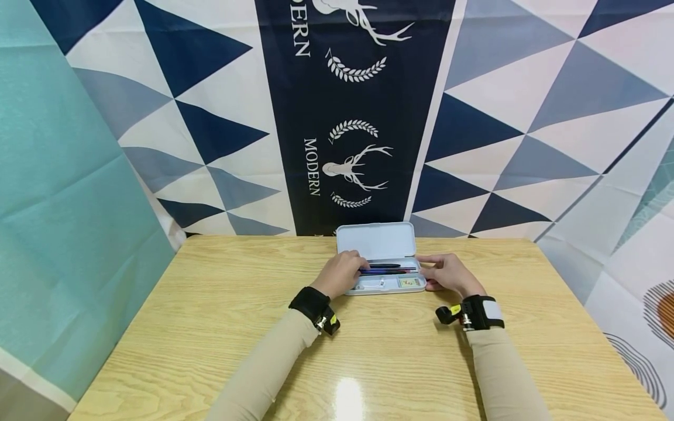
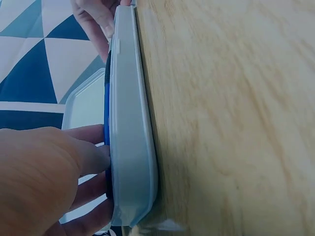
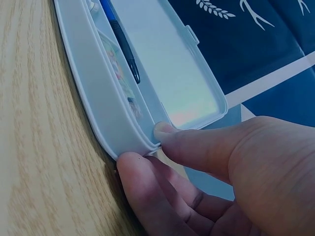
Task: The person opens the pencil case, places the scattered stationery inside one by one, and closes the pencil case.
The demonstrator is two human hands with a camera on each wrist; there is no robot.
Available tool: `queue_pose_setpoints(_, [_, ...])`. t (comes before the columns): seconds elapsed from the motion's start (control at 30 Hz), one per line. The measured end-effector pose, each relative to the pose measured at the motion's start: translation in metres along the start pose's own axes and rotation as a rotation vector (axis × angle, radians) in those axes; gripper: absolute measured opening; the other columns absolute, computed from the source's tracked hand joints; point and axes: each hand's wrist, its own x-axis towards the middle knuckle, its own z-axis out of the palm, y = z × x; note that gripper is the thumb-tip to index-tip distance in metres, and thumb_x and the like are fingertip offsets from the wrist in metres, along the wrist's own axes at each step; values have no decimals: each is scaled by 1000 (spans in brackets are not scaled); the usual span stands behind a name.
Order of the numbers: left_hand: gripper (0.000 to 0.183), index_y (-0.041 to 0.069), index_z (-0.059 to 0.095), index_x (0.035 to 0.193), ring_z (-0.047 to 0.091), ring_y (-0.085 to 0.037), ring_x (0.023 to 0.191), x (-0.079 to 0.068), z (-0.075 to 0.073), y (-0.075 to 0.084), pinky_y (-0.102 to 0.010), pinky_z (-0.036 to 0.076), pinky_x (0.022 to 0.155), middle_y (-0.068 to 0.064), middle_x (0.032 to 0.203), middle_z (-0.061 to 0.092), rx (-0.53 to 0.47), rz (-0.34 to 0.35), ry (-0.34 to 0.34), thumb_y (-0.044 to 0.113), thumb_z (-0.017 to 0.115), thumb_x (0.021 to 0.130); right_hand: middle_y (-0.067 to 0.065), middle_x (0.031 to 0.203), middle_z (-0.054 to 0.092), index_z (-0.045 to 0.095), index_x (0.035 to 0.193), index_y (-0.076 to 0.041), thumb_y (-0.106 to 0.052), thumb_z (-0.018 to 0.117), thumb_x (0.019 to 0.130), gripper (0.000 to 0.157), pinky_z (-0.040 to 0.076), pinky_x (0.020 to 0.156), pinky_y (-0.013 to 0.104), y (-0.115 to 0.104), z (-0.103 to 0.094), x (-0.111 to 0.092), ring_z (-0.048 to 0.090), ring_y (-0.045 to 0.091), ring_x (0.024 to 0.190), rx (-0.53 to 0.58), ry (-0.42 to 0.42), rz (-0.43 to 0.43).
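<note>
A pale blue pencil case [image 1: 389, 291] lies open at the table's back edge, its lid [image 1: 376, 241] tipped back. Pens lie lengthwise in its rear compartment; in front sits a small item with a colourful wrapper [image 1: 408, 282]. My left hand [image 1: 339, 273] reaches over the case's left end. In the left wrist view its thumb and fingers pinch a blue pen [image 2: 107, 113] along the case's rim. With thumb on the inner edge and fingers against the outside, my right hand [image 1: 447, 273] grips the case's right end. The left fingers hide the pens' left ends.
The wooden table [image 1: 389, 345] spreads in front of the case. Behind it hangs a patterned cloth [image 1: 358, 117], close to the lid. Teal fabric [image 1: 68, 193] hangs on the left side. Both wrists carry black straps with small cameras.
</note>
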Motion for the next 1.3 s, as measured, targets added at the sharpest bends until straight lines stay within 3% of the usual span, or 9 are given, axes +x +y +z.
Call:
queue_pose_setpoints(0.43, [20,6,88,119,81,-26,113,-1,0,-4,-39,66,103,-10,114,85,-46,18,32,3,73,105,31,129,75,54,165,-4,-9,67,112,55,62,64,22,0,1,-1,71,9,66,5,-1,-12])
queue_pose_setpoints(0.47, [19,7,88,118,81,-24,112,1,8,-12,-37,66,103,-8,113,84,-47,36,50,6,73,107,31,130,75,54,165,-4,-8,67,112,55,62,64,22,0,1,-1,71,9,66,6,0,-13])
queue_pose_setpoints(0.67, [19,7,86,121,77,-26,110,0,6,-13,-39,65,99,-9,114,82,-41,74,120,11,71,109,31,130,74,54,165,-3,-8,68,112,55,62,64,22,0,1,-1,71,9,66,3,-2,-13])
queue_pose_setpoints(0.7, [20,6,84,124,76,-28,111,-3,-2,-6,-40,65,100,-11,117,81,-43,62,115,9,72,108,31,129,74,54,165,-3,-8,68,112,55,62,64,22,1,1,-1,71,9,66,2,-2,-13])
queue_pose_setpoints(0.97, [46,10,70,151,67,-28,130,-13,-1,-11,-44,58,116,-11,140,71,-147,-68,79,35,69,113,29,126,76,55,165,-4,-9,68,112,55,62,64,22,1,1,0,71,9,67,-2,3,-17])
queue_pose_setpoints(1.1, [58,6,64,157,65,-34,138,-22,-2,-22,-52,56,119,-16,147,68,-213,-95,93,44,69,112,29,127,75,54,165,-3,-9,68,112,55,63,64,22,1,2,1,72,9,67,3,1,-15])
queue_pose_setpoints(1.13, [64,7,63,158,64,-33,141,-23,4,-33,-51,54,122,-15,150,67,-212,-82,110,52,66,112,29,127,75,54,165,-3,-9,68,112,55,63,64,22,1,2,1,72,9,68,2,-1,-14])
queue_pose_setpoints(1.3, [77,1,60,159,57,-41,153,-37,-5,-50,-58,47,130,-22,160,62,-248,-131,113,61,61,112,29,125,77,55,165,-4,-9,69,112,55,63,64,22,0,1,1,72,10,68,0,2,-4])
